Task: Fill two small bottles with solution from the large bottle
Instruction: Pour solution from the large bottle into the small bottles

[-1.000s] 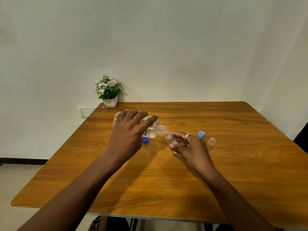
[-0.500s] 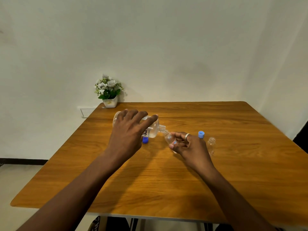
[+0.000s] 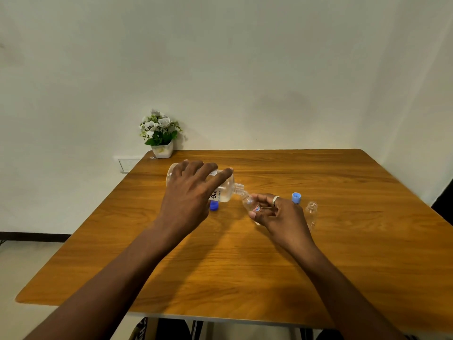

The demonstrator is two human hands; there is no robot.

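My left hand [image 3: 190, 192] grips the large clear bottle [image 3: 225, 190] from above and holds it tipped on its side, open neck pointing right. My right hand [image 3: 274, 212], with a ring on one finger, holds a small clear bottle [image 3: 248, 202] tilted, its mouth right under the large bottle's neck. A second small bottle [image 3: 311, 213] stands open and upright on the table just right of my right hand. A dark blue cap [image 3: 214, 206] lies under the large bottle, and a light blue cap [image 3: 296, 198] lies behind my right hand.
The wooden table [image 3: 245, 266] stands against a white wall. A small potted plant [image 3: 160, 136] sits at the far left corner. A wall socket [image 3: 128, 164] is just left of the table's edge.
Both hands and both held bottles keep almost the same pose; the large bottle stays tipped against the small bottle's mouth.
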